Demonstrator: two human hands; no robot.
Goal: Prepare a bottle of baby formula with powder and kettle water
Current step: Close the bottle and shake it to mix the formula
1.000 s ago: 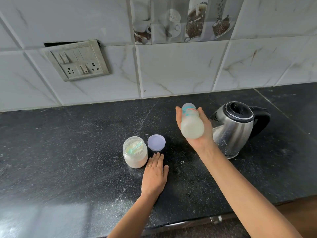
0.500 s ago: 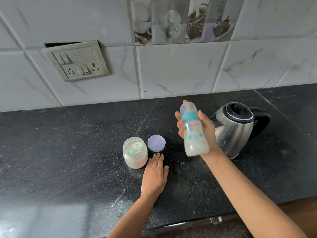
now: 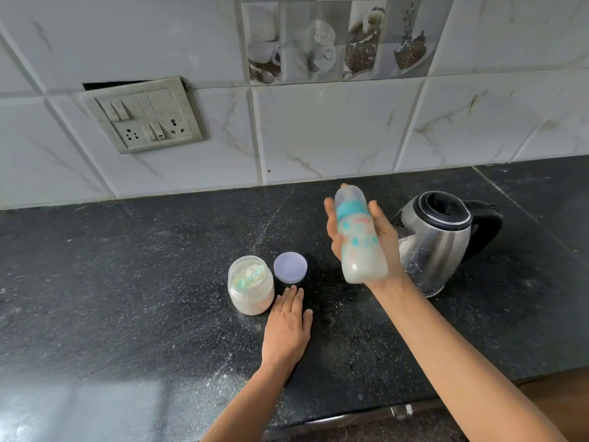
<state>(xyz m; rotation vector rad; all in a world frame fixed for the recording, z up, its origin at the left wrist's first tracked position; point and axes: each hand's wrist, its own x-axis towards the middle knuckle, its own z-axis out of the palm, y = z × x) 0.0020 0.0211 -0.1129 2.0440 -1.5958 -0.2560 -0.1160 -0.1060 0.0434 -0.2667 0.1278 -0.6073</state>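
Hands: your left hand [image 3: 287, 327] lies flat, fingers straight, on the table [image 3: 127, 282], just beside the open powder jar [image 3: 250, 290] and its loose lid [image 3: 290, 267]. Farther right, your right hand [image 3: 388, 239] grasps the capped bottle [image 3: 360, 247], milky, tilted, raised in front of the kettle [image 3: 436, 240].

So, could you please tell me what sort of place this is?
Most likely a home kitchen: a dark stone counter against a tiled wall, with an electric kettle and a socket panel.
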